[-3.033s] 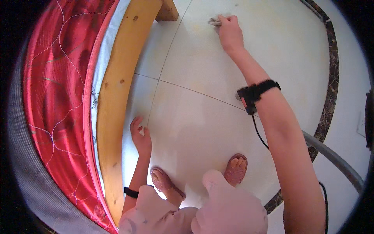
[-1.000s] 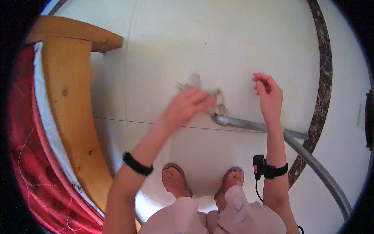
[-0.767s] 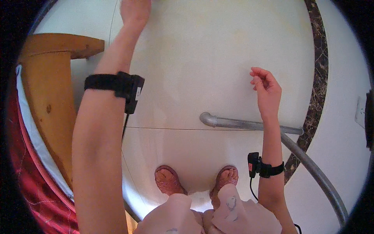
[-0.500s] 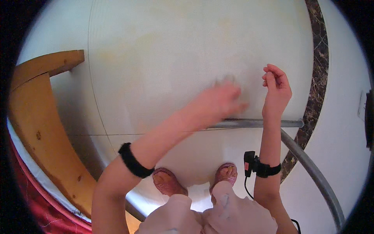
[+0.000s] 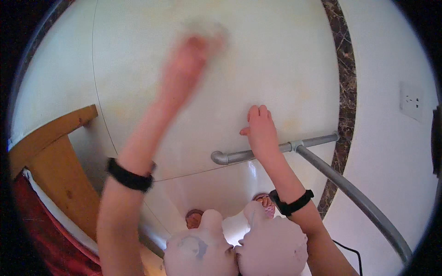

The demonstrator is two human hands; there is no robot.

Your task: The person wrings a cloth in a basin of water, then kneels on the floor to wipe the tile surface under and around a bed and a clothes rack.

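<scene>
My left hand (image 5: 191, 55) is stretched far out over the pale floor and smeared by motion. A greyish blur shows at its fingertips; whether that is a held thing I cannot make out. Closer in, my right hand (image 5: 262, 126) hangs back up above a grey metal pipe (image 5: 239, 157). Its thumb stands apart from the fingers, which point away from me and are partly foreshortened. Nothing shows between them. Each forearm wears a black strap, the left band (image 5: 130, 175) and the right band (image 5: 294, 203).
A wooden frame (image 5: 69, 156) with red cloth (image 5: 48, 225) lies to the left. From the pipe's joint, a grey tube (image 5: 354, 193) curves toward me on the right. Dark marbled edging (image 5: 346, 73) runs along a white wall with a socket plate (image 5: 411, 100). My feet are in sandals (image 5: 264, 203).
My left hand has swung away and to the left, farther over the floor. My right hand has shifted left and its thumb has parted from the fingers. The whole view has turned.
</scene>
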